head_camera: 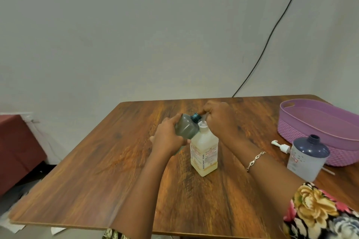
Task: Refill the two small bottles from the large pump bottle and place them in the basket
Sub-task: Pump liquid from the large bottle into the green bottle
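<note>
Floral sleeve; left hand grips tilted grey bottle, right hand clasps pump head; misaligned mouth risks spillage.

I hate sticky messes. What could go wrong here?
The left hand holds the small grey bottle tilted, its neck at the spout, so liquid might miss and drip onto the table. The right hand grips the pump bottle only at its top; a push could tip it. The open purple bottle near that arm could get knocked.
</note>
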A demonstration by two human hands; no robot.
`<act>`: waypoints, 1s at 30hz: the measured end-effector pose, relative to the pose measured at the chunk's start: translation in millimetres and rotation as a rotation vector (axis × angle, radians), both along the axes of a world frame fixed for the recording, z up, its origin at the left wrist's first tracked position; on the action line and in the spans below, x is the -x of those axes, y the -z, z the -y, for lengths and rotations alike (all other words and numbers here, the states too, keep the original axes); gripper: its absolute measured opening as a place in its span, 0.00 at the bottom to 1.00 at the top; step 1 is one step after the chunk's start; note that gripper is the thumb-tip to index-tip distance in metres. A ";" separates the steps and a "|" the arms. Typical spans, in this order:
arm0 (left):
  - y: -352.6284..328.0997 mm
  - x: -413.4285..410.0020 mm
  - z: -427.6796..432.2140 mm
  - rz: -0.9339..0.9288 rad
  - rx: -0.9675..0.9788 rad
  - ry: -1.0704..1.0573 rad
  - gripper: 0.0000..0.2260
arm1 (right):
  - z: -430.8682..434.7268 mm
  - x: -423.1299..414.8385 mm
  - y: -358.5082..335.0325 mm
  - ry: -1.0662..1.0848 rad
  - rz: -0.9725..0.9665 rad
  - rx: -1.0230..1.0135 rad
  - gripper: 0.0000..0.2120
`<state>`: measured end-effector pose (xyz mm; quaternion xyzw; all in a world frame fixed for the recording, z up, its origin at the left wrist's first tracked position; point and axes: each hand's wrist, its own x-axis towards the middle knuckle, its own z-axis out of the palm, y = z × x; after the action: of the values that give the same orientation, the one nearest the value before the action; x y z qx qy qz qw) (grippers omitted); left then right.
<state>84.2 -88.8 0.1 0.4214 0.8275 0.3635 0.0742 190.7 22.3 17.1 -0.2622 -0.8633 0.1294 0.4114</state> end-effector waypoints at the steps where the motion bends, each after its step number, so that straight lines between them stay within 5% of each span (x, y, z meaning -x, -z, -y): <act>1: 0.4 0.4 -0.2 -0.001 0.011 0.003 0.40 | 2.8 -1.0 1.1 0.003 0.002 -0.035 0.12; 25: 19.4 -1.4 4.1 0.062 -0.036 0.014 0.40 | 12.5 -3.6 19.5 -0.012 -0.035 -0.043 0.11; 30: 9.8 -0.5 0.1 0.048 -0.079 0.019 0.40 | 7.9 -6.8 -4.2 -0.050 0.080 -0.050 0.21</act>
<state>84.7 -88.9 -9.7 0.4231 0.8063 0.4053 0.0809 197.5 14.4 21.3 -0.2351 -0.8883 0.1072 0.3796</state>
